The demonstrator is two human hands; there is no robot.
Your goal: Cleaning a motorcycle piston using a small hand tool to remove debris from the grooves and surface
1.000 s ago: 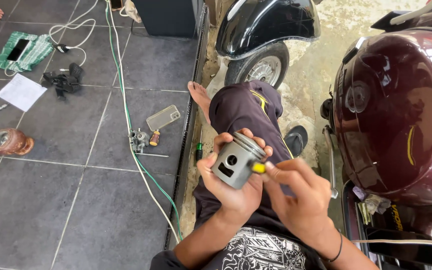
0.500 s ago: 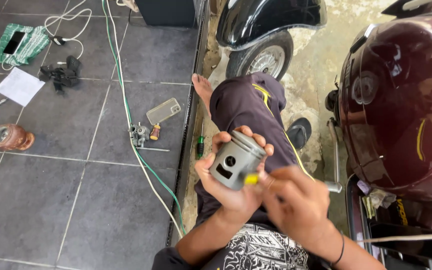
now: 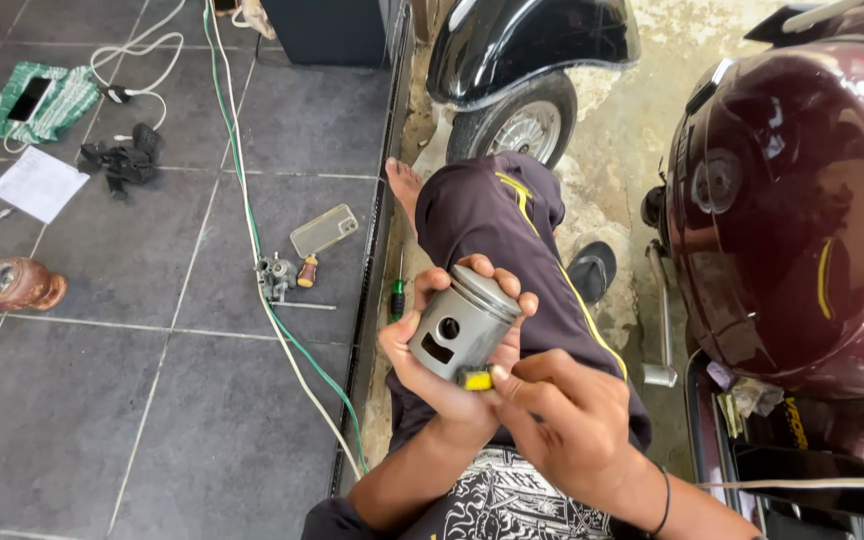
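We list first the piston (image 3: 462, 322), a grey metal cylinder with a flat crown, a round pin hole and a rectangular slot in its skirt. It sits tilted, crown up and to the right, over the person's dark trouser leg (image 3: 497, 215). Our left hand (image 3: 442, 370) is clamped around it, palm under the skirt, fingers wrapped round the far side near the crown. Our right hand (image 3: 562, 420) is closed, fingertips pinched together on a small yellow piece (image 3: 474, 380) pressed against the lower edge of the piston; what that piece is we cannot tell.

On the grey tile floor (image 3: 152, 420), well apart from the hands, we note: a carburettor (image 3: 275, 276) with a small orange-capped bottle (image 3: 306, 270) just beside it, a phone in a clear case (image 3: 324, 230), a white and a green cable (image 3: 252, 250) running side by side, a green-handled screwdriver (image 3: 398, 295) in the gutter by the tile edge, a sheet of paper (image 3: 38, 184), a black bundle (image 3: 127, 160), a green cloth (image 3: 47, 100) with a dark phone on it, and a rusty round part (image 3: 14, 284).

To the right stands a maroon scooter body (image 3: 802, 210). Ahead, a black mudguard (image 3: 532, 40) covers a small wheel (image 3: 517, 125). A bare foot (image 3: 404, 185) rests at the tile edge.
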